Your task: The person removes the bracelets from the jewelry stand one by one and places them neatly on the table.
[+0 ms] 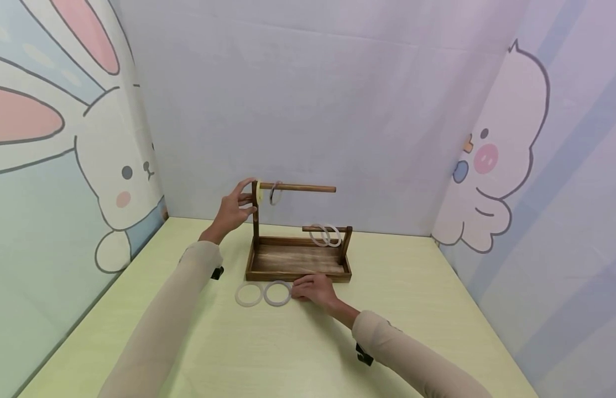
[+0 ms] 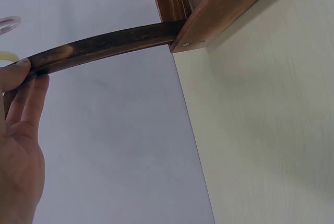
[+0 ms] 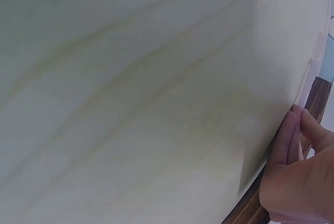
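Note:
A dark wooden bangle stand point(image 1: 298, 275) has a tray base, a tall post with a long rod, and a short post with a lower rod. My left hand point(image 1: 233, 211) grips the top of the tall post, thumb and fingers on opposite sides of it in the left wrist view. Against that post hangs a yellow bangle point(image 1: 259, 192), with a translucent bangle point(image 1: 271, 197) further along the rod. On the table in front of the tray, my right hand point(image 1: 316, 289) pinches the right edge of a grey-lilac bangle point(image 1: 277, 304); the right wrist view shows its fingertips at the pale rim.
A pale cream bangle point(image 1: 249, 304) lies left of the grey-lilac one. Two whitish bangles point(image 1: 338, 235) hang on the lower rod. The light yellow table point(image 1: 268, 354) meets a plain cloth backdrop point(image 1: 387, 138), with printed cartoon panels on both sides.

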A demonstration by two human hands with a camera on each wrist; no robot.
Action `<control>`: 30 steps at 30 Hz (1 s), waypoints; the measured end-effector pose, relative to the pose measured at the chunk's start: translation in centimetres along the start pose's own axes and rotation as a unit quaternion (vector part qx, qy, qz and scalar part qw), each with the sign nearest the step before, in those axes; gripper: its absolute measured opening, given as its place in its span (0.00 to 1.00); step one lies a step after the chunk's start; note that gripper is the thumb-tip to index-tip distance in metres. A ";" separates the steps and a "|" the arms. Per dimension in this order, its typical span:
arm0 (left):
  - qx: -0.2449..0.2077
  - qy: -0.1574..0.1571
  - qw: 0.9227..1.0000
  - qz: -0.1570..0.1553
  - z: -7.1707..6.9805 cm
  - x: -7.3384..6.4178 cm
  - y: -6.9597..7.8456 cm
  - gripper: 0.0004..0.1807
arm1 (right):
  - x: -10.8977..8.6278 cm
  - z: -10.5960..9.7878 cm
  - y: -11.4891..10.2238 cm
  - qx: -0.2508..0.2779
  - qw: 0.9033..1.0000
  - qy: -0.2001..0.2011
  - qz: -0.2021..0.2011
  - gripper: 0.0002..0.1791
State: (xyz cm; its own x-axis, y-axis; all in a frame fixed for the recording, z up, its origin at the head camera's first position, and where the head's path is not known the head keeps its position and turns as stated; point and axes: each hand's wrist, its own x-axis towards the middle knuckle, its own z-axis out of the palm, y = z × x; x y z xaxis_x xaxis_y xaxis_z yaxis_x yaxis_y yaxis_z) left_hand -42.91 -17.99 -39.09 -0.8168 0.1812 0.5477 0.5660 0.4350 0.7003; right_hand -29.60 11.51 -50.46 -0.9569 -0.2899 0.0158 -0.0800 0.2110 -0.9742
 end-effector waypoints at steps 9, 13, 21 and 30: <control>0.000 -0.004 1.000 0.003 -0.1 -0.1 -0.1 0.49 | -0.1 0.0 -0.1 0.006 1.000 0.005 0.009 0.15; 0.000 -0.006 1.000 -0.001 -0.1 0.0 0.0 0.49 | 0.1 0.0 0.1 0.004 1.000 0.005 0.011 0.15; -0.001 -0.007 1.000 0.015 -0.3 0.4 0.4 0.48 | 0.3 -0.2 -0.2 0.004 1.000 0.015 0.011 0.15; 0.006 -0.008 1.000 0.001 -0.2 0.1 0.1 0.49 | 0.1 -0.3 -0.3 0.021 1.000 -0.009 0.019 0.16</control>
State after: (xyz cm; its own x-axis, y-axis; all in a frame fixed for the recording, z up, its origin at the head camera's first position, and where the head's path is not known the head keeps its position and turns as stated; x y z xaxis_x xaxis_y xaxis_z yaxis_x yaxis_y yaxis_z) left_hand -42.93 -18.11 -38.82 -0.8180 0.1965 0.5407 0.5658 0.4446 0.6944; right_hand -29.73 11.69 -50.07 -0.9539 -0.2990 -0.0252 -0.0314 0.1830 -0.9826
